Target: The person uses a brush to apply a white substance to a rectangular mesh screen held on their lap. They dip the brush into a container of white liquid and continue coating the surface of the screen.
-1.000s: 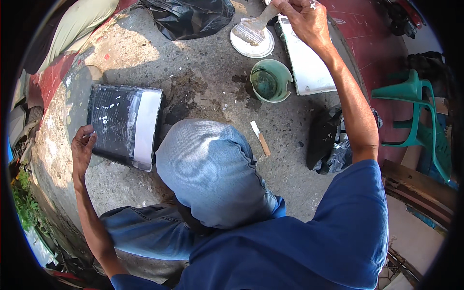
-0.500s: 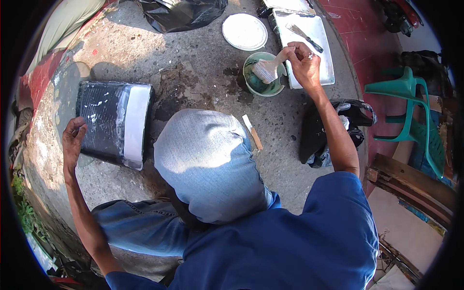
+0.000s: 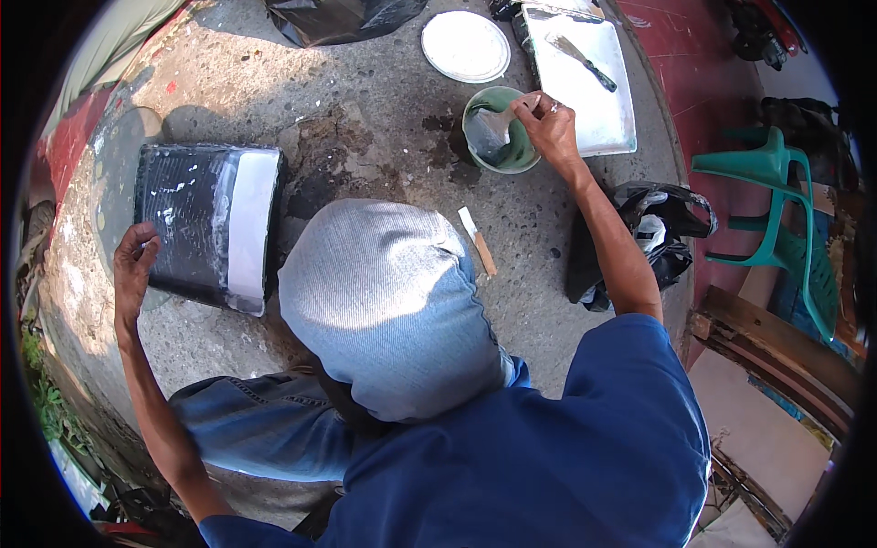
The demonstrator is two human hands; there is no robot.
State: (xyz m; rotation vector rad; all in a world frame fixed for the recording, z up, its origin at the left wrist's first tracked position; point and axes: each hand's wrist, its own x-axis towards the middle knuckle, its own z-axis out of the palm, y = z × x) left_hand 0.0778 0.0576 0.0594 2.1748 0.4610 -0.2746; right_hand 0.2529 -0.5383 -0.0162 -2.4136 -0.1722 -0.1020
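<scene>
At twelve o'clock we see a plain white plate [image 3: 465,46] and, toward one o'clock, a white tray [image 3: 585,100] with a dark-handled knife [image 3: 585,62]. Just below sits a green bowl [image 3: 498,130] with grey-white paste. At nine o'clock our black panel [image 3: 206,224] shows fine ribbing, white smears and a broad white band. Our knee [image 3: 384,306] is pale blue denim, our shirt [image 3: 548,457] deep blue. At three o'clock stands a teal chair [image 3: 772,215]. The ground [image 3: 365,119] is mottled grey with dark stains.
</scene>
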